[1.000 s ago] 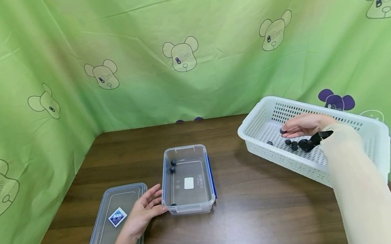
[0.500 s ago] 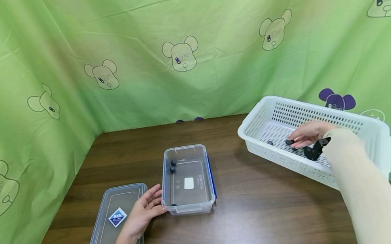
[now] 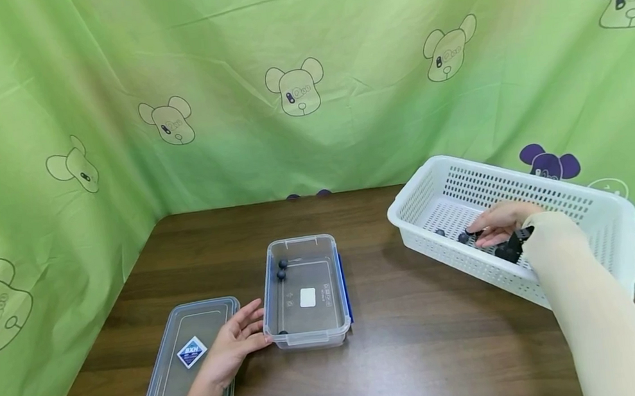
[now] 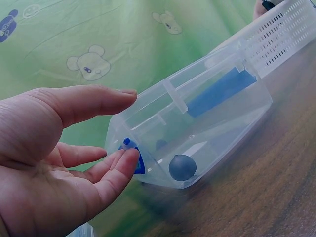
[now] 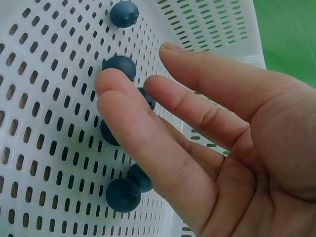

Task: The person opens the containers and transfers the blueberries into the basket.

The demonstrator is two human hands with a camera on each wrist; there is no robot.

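My right hand [image 3: 500, 221] reaches into a white perforated basket [image 3: 414, 234], its fingertips among several blueberries. In the right wrist view, one blueberry [image 5: 123, 195] lies below the fingers, and another [image 5: 124, 14] sits beyond them near the basket wall. Thumb and fingers are apart there, with some berries partly hidden behind the fingers. My left hand [image 3: 231, 346] rests its fingertips at the left near corner of a clear plastic container [image 3: 309, 339]. Inside that container are a few blueberries [image 3: 282, 275], one close to the near wall [image 4: 182, 168].
A clear lid [image 3: 169, 394] with a blue diamond label lies at the left, partly under my left forearm. Blue clips hang at the container's right side. The wooden table [image 3: 404, 356] ends at a green printed curtain [image 3: 220, 156] behind.
My right hand has shifted slightly toward the near side inside the basket, and a blueberry now shows just left of its fingertips. The left hand and the container have stayed put.
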